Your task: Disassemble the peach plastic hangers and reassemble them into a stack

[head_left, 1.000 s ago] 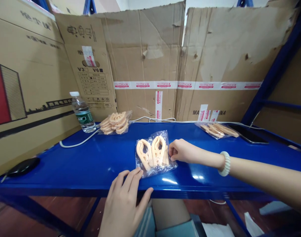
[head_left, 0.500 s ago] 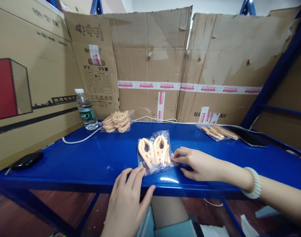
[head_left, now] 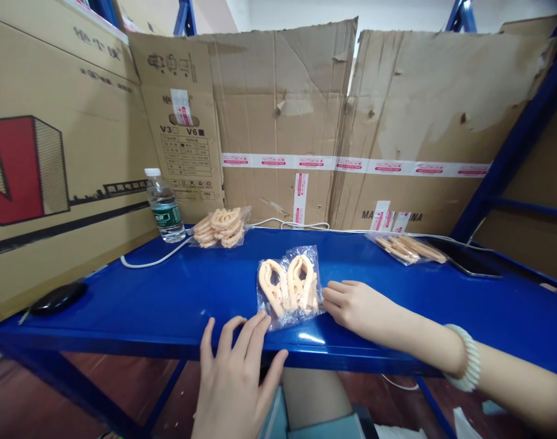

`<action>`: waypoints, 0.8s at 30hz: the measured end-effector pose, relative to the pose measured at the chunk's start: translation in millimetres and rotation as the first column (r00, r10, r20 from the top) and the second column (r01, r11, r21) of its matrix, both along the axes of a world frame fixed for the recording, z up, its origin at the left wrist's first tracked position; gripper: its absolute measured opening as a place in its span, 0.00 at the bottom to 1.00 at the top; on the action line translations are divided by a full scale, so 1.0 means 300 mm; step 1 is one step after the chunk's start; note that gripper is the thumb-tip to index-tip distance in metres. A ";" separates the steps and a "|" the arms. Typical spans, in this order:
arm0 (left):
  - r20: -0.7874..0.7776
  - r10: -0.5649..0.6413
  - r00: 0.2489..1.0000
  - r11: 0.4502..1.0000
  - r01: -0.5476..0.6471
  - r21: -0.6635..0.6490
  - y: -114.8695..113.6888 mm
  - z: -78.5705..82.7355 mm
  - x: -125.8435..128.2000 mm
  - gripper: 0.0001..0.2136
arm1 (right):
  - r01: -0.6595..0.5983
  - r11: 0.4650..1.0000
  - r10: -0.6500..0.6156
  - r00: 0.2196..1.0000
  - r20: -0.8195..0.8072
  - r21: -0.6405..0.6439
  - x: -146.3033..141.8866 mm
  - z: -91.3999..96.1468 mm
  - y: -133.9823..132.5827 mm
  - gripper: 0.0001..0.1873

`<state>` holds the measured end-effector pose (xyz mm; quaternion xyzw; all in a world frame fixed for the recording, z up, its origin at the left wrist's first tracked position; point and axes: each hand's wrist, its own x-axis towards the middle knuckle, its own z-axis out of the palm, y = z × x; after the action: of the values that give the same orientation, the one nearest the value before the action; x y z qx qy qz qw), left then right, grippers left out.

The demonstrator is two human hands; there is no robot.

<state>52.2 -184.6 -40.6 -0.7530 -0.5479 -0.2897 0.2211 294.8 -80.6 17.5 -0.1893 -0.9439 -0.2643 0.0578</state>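
Observation:
A clear plastic bag (head_left: pixel 291 318) lies flat near the front edge of the blue table, holding beige folded pieces (head_left: pixel 301 281) that look like folding travel hangers. My left hand (head_left: pixel 239 372) is open at the table's front edge, fingers spread, the index fingertip at the bag's lower left corner. At the bag's right edge, my right hand (head_left: pixel 351 308) has its fingers curled together on the plastic; its thumb is hidden. Farther back on the left sits a stack of similar bagged hangers (head_left: pixel 223 227). Another bag of beige pieces (head_left: pixel 409 249) lies at the back right.
A water bottle (head_left: pixel 166 210) stands at the back left, beside a white cable (head_left: pixel 155 263). A black computer mouse (head_left: pixel 59 299) rests on the left end of the blue table (head_left: pixel 169 305). A phone (head_left: pixel 465 259) lies back right. Cardboard sheets (head_left: pixel 278 122) wall the rear.
My right hand's fingers have drawn together at the bag's right edge, and its thumb has gone out of sight. My left hand's fingers have spread wider. The view has shifted slightly.

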 end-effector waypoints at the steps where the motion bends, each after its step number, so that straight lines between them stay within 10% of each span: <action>1: 0.016 0.008 1.000 1.000 -0.008 -0.008 -0.007 0.001 0.002 0.17 | 0.002 1.000 -0.002 1.000 -0.007 0.011 -0.003 0.003 -0.022 0.12; 10: 0.128 0.025 0.991 0.997 -0.015 -0.079 -0.043 -0.021 -0.059 0.24 | 0.003 0.999 0.003 0.986 -0.169 0.033 -0.090 -0.034 -0.240 0.09; 16: 0.094 0.053 0.994 0.997 -0.049 -0.054 -0.044 -0.053 -0.047 0.36 | -0.018 1.000 0.019 0.938 -0.345 0.007 -0.122 -0.100 -0.260 0.12; 24: 0.178 0.167 0.970 0.975 -0.189 0.118 -0.024 -0.060 0.050 0.27 | -0.023 1.000 0.014 0.891 -0.453 -0.015 -0.126 -0.127 -0.270 0.13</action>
<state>67.2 -191.7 -58.6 -0.6573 -0.6092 -0.3667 0.2498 257.0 -161.5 -20.5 -0.2374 -0.9088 -0.2031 0.2766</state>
